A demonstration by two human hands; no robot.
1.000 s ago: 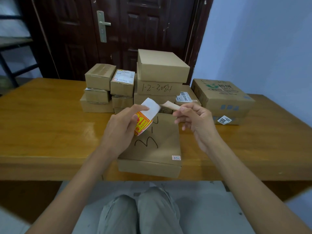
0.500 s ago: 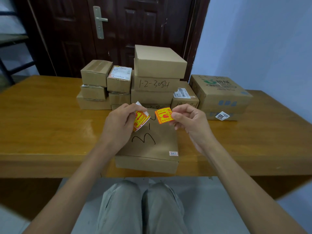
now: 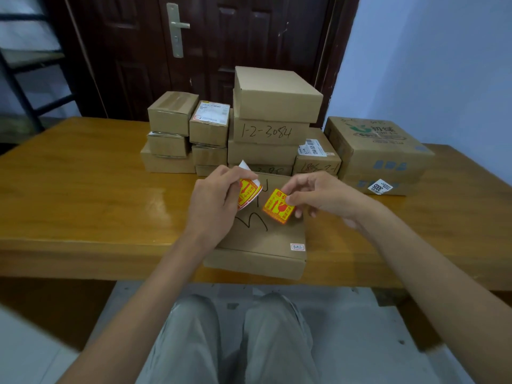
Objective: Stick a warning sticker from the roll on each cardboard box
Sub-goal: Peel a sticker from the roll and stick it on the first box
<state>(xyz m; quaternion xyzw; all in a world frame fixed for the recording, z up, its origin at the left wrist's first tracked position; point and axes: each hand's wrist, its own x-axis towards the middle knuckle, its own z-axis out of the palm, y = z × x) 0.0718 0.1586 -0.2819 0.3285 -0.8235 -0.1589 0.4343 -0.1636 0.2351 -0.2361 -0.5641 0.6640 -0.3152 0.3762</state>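
A: How should the step in hand be carried out well?

B: The square yellow-and-red warning sticker (image 3: 278, 205) should be lowered flat onto the bare lid of the flat brown cardboard box (image 3: 266, 236) lying at the near edge of the wooden table (image 3: 83, 189). One edge is best laid first and the rest smoothed down, so that no crease is trapped. The black handwriting and the small white label (image 3: 297, 247) on the lid should be left uncovered.

A: How are the hands disposed?

B: The sticker is pinched at its upper right corner by the right hand (image 3: 321, 195), thumb against forefinger; the remaining fingers are loosely curled. The curled strip of the sticker roll (image 3: 247, 192) is gripped by the left hand (image 3: 213, 200), just above the lid's far left part. Stacked cardboard boxes (image 3: 266, 123) are seen behind.
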